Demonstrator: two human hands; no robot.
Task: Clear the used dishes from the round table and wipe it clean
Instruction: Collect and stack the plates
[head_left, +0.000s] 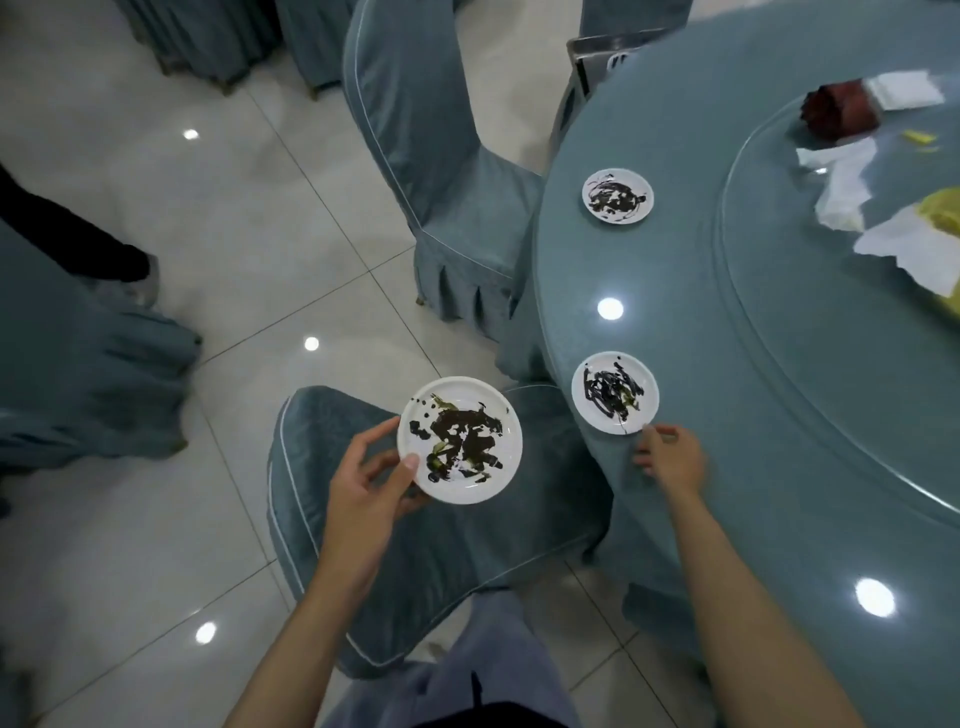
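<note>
My left hand (363, 483) grips a smeared plate (460, 439) by its rim, thumb on top, above a covered chair (415, 571). My right hand (672, 457) hangs loose at the table (727, 322) edge, holding nothing, with one fingertip at the rim of a second plate (615, 392); I cannot tell if it touches. A third plate (617, 196) sits farther along the edge, near the far chair (431, 156). The glossy teal top mirrors ceiling lights. Crumpled napkins (847, 192) lie on the turntable (831, 364). Pale shiny floor (234, 234) tiles spread to the left
</note>
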